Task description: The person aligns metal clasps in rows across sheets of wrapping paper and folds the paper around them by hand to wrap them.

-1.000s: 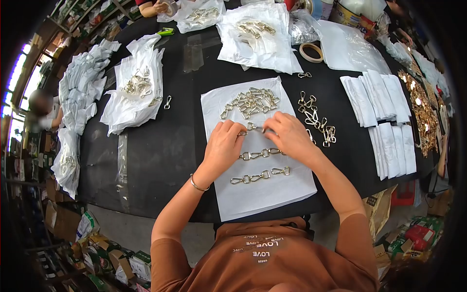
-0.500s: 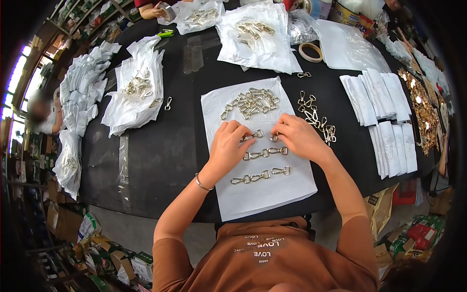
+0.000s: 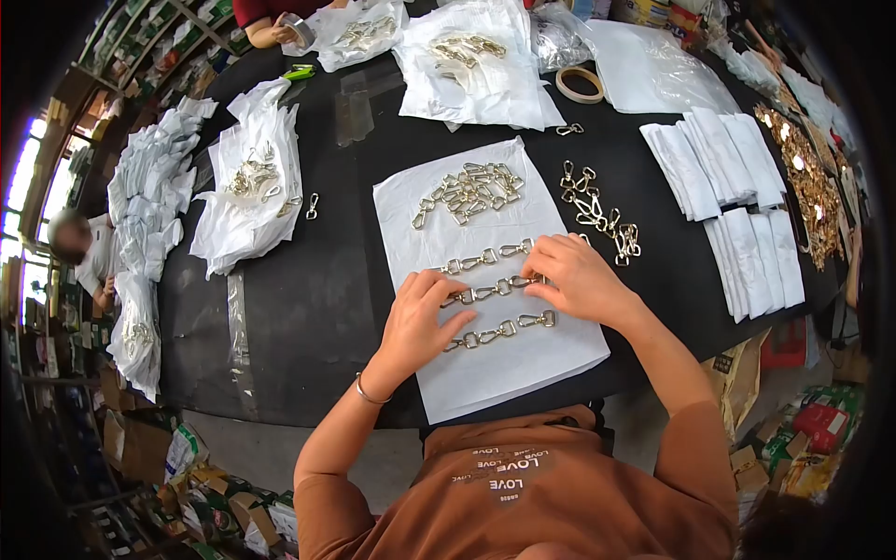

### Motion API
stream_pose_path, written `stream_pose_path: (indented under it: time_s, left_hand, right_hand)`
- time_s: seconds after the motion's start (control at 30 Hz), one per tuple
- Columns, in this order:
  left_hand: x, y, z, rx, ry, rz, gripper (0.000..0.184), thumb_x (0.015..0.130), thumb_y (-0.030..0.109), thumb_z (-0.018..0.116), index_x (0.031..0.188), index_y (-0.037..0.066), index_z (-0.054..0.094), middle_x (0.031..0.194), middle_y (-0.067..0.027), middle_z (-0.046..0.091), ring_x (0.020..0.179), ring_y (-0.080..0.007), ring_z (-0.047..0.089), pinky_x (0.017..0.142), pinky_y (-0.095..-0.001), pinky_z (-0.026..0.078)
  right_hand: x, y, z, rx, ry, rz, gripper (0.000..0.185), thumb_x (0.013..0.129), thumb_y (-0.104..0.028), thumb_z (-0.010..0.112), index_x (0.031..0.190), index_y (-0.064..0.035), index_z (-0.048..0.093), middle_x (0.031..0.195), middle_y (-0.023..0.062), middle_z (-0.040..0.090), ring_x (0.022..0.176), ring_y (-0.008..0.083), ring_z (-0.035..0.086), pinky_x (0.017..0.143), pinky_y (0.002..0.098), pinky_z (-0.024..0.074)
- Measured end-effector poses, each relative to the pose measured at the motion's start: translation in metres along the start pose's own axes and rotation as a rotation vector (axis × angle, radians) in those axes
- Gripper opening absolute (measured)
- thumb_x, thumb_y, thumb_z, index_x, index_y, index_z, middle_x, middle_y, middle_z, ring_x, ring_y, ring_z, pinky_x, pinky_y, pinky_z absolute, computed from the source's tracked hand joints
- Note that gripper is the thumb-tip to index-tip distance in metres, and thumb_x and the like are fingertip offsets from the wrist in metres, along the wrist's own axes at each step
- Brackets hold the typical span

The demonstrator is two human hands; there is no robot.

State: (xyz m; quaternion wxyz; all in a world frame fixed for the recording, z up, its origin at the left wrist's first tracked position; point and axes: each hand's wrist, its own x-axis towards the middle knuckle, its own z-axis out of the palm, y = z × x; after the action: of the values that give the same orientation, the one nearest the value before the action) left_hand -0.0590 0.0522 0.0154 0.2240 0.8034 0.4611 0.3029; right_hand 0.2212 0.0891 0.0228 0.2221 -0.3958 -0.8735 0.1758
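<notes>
Rows of silvery-gold swivel snap hooks (image 3: 485, 292) lie across a white paper sheet (image 3: 509, 383) in front of me. At the left end of the middle row is my left hand (image 3: 417, 322), thumb and index finger apart, partly hiding the end hooks. My right hand (image 3: 583, 278) has its thumb and index finger around the hook at that row's right end, and covers part of the top row. Nearer to me, a lower row (image 3: 506, 329) shows several hooks. A heap of snap hooks (image 3: 476, 189) sits on the sheet's far half.
Loose hooks (image 3: 597, 215) lie right of the sheet. White folded packets (image 3: 719, 163) are stacked farther right. Crumpled white bags (image 3: 252, 219) with hooks lie left and at the back, near a tape roll (image 3: 580, 85). Other people are at the table's far side and left.
Both hands have come down from the top row to the middle row. Hooks now lie released in the top row. The left hand's fingers have spread. The view has shifted slightly.
</notes>
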Motion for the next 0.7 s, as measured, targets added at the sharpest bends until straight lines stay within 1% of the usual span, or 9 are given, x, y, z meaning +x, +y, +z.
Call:
stream_pose_path:
  time_s: [0.13, 0.33, 0.4, 0.43, 0.47, 0.53, 0.6, 0.63, 0.7]
  left_hand:
    - [-0.010, -0.007, 0.006, 0.040, 0.024, -0.025, 0.021, 0.085, 0.007, 0.081, 0.104, 0.004, 0.073, 0.099, -0.0050, 0.061, 0.088, -0.0225, 0.056, 0.080, -0.0335, 0.049]
    - [-0.016, -0.005, 0.006, 0.017, 0.040, -0.093, 0.023, 0.083, 0.004, 0.080, 0.106, 0.004, 0.073, 0.100, -0.0059, 0.061, 0.089, -0.0224, 0.056, 0.081, -0.0334, 0.049]
    - [-0.019, -0.001, 0.005, 0.005, 0.082, -0.099, 0.026, 0.082, 0.003, 0.081, 0.107, 0.003, 0.073, 0.104, -0.0084, 0.063, 0.093, -0.0249, 0.059, 0.084, -0.0342, 0.050]
    - [-0.020, -0.001, 0.003, 0.023, 0.092, -0.120, 0.024, 0.083, 0.001, 0.077, 0.107, 0.002, 0.072, 0.104, -0.0091, 0.063, 0.092, -0.0240, 0.059, 0.083, -0.0330, 0.051]
    - [-0.020, -0.002, 0.002, 0.024, 0.093, -0.130, 0.023, 0.084, -0.002, 0.074, 0.107, 0.000, 0.071, 0.105, -0.0098, 0.064, 0.091, -0.0231, 0.060, 0.082, -0.0319, 0.051]
    - [-0.022, -0.012, 0.002, 0.063, 0.115, -0.085, 0.020, 0.087, -0.002, 0.070, 0.106, -0.001, 0.070, 0.104, -0.0103, 0.063, 0.088, -0.0222, 0.059, 0.081, -0.0309, 0.051]
    - [-0.020, -0.007, 0.005, -0.007, 0.122, -0.137, 0.021, 0.087, -0.003, 0.069, 0.108, 0.000, 0.070, 0.103, -0.0103, 0.063, 0.089, -0.0238, 0.059, 0.082, -0.0330, 0.051]
    - [-0.020, -0.008, 0.005, -0.024, 0.139, -0.123, 0.019, 0.090, -0.003, 0.067, 0.108, -0.001, 0.069, 0.104, -0.0094, 0.063, 0.089, -0.0216, 0.058, 0.080, -0.0301, 0.049]
    - [-0.022, -0.014, 0.004, -0.015, 0.144, -0.136, 0.016, 0.095, -0.001, 0.064, 0.110, -0.001, 0.068, 0.105, -0.0082, 0.062, 0.087, -0.0194, 0.057, 0.077, -0.0282, 0.048]
  right_hand:
    - [-0.008, 0.004, 0.005, 0.002, -0.071, 0.017, 0.014, 0.091, -0.015, 0.076, 0.103, -0.0108, 0.070, 0.100, 0.0012, 0.060, 0.085, 0.0197, 0.057, 0.089, 0.0341, 0.0423]
    - [-0.020, -0.004, -0.002, 0.014, 0.054, 0.054, 0.012, 0.090, -0.015, 0.076, 0.099, -0.0103, 0.069, 0.102, 0.0011, 0.061, 0.085, 0.0201, 0.057, 0.086, 0.0326, 0.0428]
    - [-0.031, -0.007, -0.007, 0.027, 0.242, 0.015, 0.009, 0.090, -0.013, 0.075, 0.094, -0.0095, 0.068, 0.096, 0.0015, 0.061, 0.081, 0.0211, 0.057, 0.083, 0.0326, 0.0432]
    - [-0.045, -0.006, -0.016, 0.002, 0.337, 0.020, 0.008, 0.090, -0.012, 0.075, 0.092, -0.0091, 0.068, 0.093, 0.0018, 0.061, 0.080, 0.0216, 0.057, 0.081, 0.0326, 0.0433]
    - [-0.066, -0.004, -0.029, -0.042, 0.432, 0.039, 0.007, 0.090, -0.011, 0.074, 0.090, -0.0087, 0.067, 0.090, 0.0020, 0.061, 0.078, 0.0221, 0.056, 0.079, 0.0326, 0.0435]
    - [-0.116, -0.001, -0.055, -0.127, 0.504, 0.158, 0.008, 0.090, -0.009, 0.073, 0.087, -0.0085, 0.066, 0.086, 0.0022, 0.060, 0.076, 0.0226, 0.056, 0.077, 0.0332, 0.0434]
    - [-0.165, 0.004, -0.071, -0.180, 0.635, 0.222, 0.012, 0.090, -0.006, 0.071, 0.081, -0.0081, 0.064, 0.079, 0.0025, 0.058, 0.071, 0.0238, 0.054, 0.073, 0.0343, 0.0432]
    - [-0.187, 0.007, -0.074, -0.190, 0.706, 0.236, 0.014, 0.090, -0.005, 0.070, 0.079, -0.0079, 0.063, 0.075, 0.0027, 0.058, 0.069, 0.0244, 0.054, 0.071, 0.0349, 0.0431]
    - [-0.245, 0.026, -0.072, -0.319, 0.896, 0.387, 0.026, 0.089, -0.007, 0.073, 0.071, -0.0095, 0.055, 0.062, 0.0038, 0.049, 0.056, 0.0259, 0.045, 0.061, 0.0385, 0.0399]
